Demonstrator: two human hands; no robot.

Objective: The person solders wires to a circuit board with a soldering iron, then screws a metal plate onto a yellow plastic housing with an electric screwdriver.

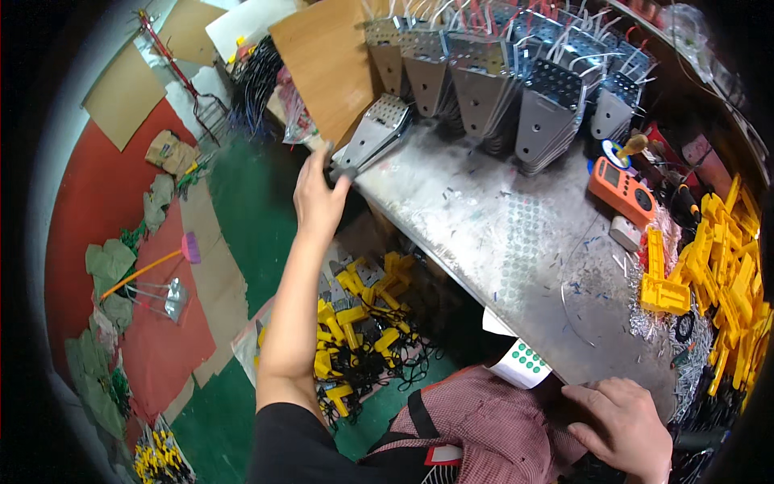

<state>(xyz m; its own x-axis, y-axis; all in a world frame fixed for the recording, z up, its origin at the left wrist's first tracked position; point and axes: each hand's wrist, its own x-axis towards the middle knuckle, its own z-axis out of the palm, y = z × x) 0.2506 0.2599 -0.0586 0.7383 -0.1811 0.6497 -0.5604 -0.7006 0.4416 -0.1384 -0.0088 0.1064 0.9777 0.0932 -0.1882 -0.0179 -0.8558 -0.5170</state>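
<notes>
Here, left hand (pixel 319 198) beside metal plates (pixel 376 135), fingers wide; right hand (pixel 622 423) curled, hold unclear.

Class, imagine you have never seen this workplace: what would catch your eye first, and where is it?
Probably the bright yellow plastic parts heaped at the right side of the metal-topped table, with an orange handheld meter lying just to their left. Next come the stacks of grey metal plates lined along the table's far side, white and red wires rising above them. The left hand reaches to the table's left corner, near a smaller stack.
</notes>
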